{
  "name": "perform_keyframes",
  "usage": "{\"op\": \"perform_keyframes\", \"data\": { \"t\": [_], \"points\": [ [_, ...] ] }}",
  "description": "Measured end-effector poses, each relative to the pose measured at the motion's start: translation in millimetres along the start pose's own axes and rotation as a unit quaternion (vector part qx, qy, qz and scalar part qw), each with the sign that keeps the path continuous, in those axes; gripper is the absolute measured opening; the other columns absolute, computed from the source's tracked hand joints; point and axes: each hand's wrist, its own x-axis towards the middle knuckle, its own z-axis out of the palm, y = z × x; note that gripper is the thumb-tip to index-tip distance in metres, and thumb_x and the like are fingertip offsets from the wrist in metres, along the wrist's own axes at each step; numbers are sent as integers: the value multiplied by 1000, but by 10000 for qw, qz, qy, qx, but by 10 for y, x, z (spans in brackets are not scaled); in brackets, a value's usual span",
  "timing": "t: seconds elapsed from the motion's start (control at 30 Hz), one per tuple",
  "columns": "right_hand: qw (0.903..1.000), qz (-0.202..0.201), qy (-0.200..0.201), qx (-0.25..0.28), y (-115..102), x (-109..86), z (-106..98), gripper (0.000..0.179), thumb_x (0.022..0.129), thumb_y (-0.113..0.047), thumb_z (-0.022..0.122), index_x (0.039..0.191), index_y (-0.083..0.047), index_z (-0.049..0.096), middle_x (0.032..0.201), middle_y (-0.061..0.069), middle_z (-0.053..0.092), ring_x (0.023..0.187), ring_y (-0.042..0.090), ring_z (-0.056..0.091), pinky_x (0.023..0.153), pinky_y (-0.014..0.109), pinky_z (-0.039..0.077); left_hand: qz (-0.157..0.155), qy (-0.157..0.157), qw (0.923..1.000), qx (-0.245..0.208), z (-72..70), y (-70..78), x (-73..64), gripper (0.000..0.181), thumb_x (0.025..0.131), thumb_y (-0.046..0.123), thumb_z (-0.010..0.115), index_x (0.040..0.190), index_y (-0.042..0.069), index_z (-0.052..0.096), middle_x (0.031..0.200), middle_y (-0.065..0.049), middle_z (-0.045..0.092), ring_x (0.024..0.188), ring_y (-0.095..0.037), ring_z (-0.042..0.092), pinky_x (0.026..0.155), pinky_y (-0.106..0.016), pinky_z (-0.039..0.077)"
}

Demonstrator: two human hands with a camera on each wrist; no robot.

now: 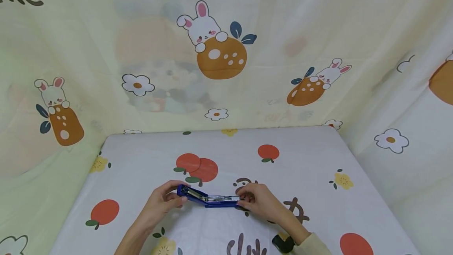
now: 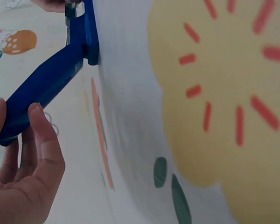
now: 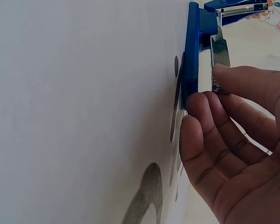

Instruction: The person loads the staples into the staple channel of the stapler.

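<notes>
A blue stapler [image 1: 222, 204] lies swung wide open over the table, its metal staple channel showing. In the head view my left hand [image 1: 164, 202] pinches the far end of the raised top arm between thumb and fingers; the left wrist view shows the thumb and fingers on either side of that blue arm [image 2: 46, 88]. My right hand [image 1: 260, 204] grips the other end, at the base and channel. In the right wrist view, the thumb presses the metal channel [image 3: 220, 53] while fingertips lie against the end of the blue base [image 3: 191, 56].
A white printed cloth with fruit and flower patterns covers the table [image 1: 297, 168]. Pale curtains [image 1: 269, 101] with rabbit prints hang behind and at both sides. A small dark object [image 1: 283, 243] shows beside the right forearm.
</notes>
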Motion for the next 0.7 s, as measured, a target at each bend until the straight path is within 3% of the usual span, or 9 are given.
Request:
{"op": "perform_keyframes", "data": {
  "t": [0.23,0.7],
  "points": [
    [10000,14,-6,19,-5,-3,0,20,93,-15,83,111,-8,79,95,-3,71,76,1,58,65,17,52,178,-38,9998,28,43,45,6,50,96,15,79,141,4,61,132,-18,67,97,-17,68,83,-24,63],
    [9999,-141,65,-43,39,1,21,18,92,-13,82,109,-7,79,98,1,74,78,-2,60,67,17,54,287,-96,9995,-112,180,97,30,50,95,17,80,141,6,62,123,-13,68,99,-21,68,86,-25,62]
  ]
}}
